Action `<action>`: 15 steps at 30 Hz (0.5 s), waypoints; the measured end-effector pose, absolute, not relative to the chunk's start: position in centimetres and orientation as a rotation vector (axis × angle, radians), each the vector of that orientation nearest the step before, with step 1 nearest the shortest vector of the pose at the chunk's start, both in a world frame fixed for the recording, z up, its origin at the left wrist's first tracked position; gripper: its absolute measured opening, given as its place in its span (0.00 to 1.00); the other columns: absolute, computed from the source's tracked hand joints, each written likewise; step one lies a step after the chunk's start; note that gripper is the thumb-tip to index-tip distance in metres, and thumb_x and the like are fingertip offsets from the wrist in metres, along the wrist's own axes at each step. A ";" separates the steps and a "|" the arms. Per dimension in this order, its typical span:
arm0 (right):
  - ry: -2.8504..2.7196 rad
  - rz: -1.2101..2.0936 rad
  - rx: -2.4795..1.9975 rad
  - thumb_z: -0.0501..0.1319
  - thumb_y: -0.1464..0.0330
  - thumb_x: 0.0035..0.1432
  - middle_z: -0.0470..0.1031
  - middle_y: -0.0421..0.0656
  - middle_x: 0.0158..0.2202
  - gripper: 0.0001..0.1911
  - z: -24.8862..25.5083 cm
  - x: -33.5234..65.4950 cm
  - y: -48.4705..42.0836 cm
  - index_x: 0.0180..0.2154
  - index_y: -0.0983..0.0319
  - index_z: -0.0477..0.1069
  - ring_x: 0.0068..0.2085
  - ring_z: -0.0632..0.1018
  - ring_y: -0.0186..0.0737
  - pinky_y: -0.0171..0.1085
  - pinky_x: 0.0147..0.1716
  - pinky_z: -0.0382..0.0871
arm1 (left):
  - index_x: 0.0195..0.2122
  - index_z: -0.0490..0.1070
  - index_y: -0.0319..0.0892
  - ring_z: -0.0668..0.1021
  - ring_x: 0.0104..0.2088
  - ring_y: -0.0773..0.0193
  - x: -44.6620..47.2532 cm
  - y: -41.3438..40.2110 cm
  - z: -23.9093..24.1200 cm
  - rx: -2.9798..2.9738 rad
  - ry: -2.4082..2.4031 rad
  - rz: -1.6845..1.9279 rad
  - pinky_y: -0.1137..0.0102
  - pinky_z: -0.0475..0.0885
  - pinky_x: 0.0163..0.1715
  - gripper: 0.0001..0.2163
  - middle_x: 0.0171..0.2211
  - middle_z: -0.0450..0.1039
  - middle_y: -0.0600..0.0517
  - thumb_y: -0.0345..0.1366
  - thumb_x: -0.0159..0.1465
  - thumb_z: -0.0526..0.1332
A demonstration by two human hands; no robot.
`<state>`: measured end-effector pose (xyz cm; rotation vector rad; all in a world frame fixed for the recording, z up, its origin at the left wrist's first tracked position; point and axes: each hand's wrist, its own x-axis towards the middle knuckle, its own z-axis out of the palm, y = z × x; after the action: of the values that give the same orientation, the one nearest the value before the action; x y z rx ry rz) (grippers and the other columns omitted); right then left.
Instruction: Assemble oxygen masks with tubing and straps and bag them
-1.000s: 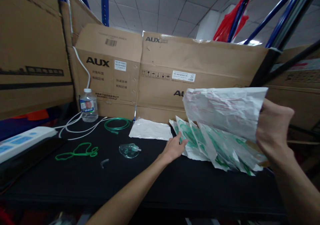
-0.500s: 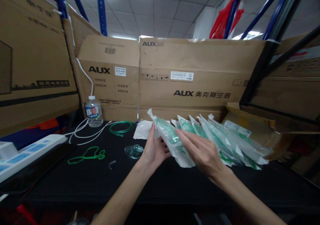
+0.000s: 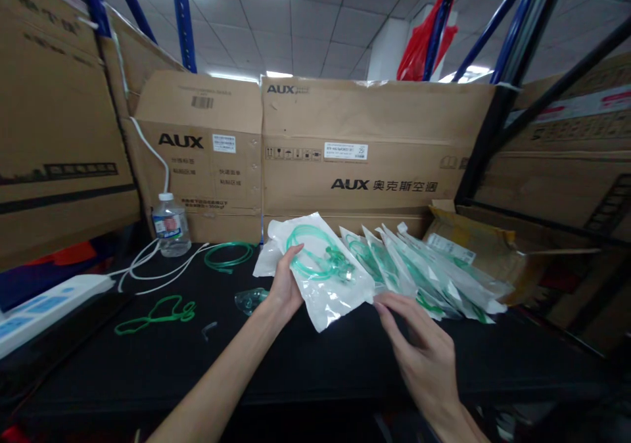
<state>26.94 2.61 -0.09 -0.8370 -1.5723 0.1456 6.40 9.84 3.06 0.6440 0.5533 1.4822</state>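
A clear-and-white pouch (image 3: 315,298) with coiled green tubing and a green fitting inside is held up over the black table, its clear face toward me. My left hand (image 3: 286,285) grips its left edge, thumb on the front and the other fingers hidden behind. My right hand (image 3: 421,348) pinches the pouch's lower right corner between thumb and fingertips. Just left of my left hand lies a clear plastic mask (image 3: 249,300), partly covered by the wrist. Behind the pouch, another white wrapper (image 3: 265,259) shows in part.
Several similar pouches (image 3: 434,272) lean in a row at right, before an open cardboard box (image 3: 513,249). On the left are coiled green tubing (image 3: 229,257), a green elastic strap (image 3: 158,318), a small clear piece (image 3: 209,328), a water bottle (image 3: 171,227) and a power strip (image 3: 54,308).
The pouch has turned from nearly edge-on to face me. My right hand has shifted from its upper side down to its lower right corner. The view has swung slightly right.
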 end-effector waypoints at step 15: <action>-0.639 1.487 -0.694 0.77 0.71 0.45 0.83 0.42 0.49 0.20 -1.0 23.6 4.1 0.43 0.59 0.80 0.60 0.77 0.46 0.41 0.67 0.63 | 0.50 0.76 0.39 0.81 0.51 0.46 8.1 11.6 2.9 0.746 0.432 1.593 0.58 0.75 0.52 0.24 0.47 0.83 0.44 0.54 0.64 0.59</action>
<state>23.59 4.11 -1.00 -0.6938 -0.6385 1.4873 8.11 11.63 2.89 0.7462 0.4322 1.5926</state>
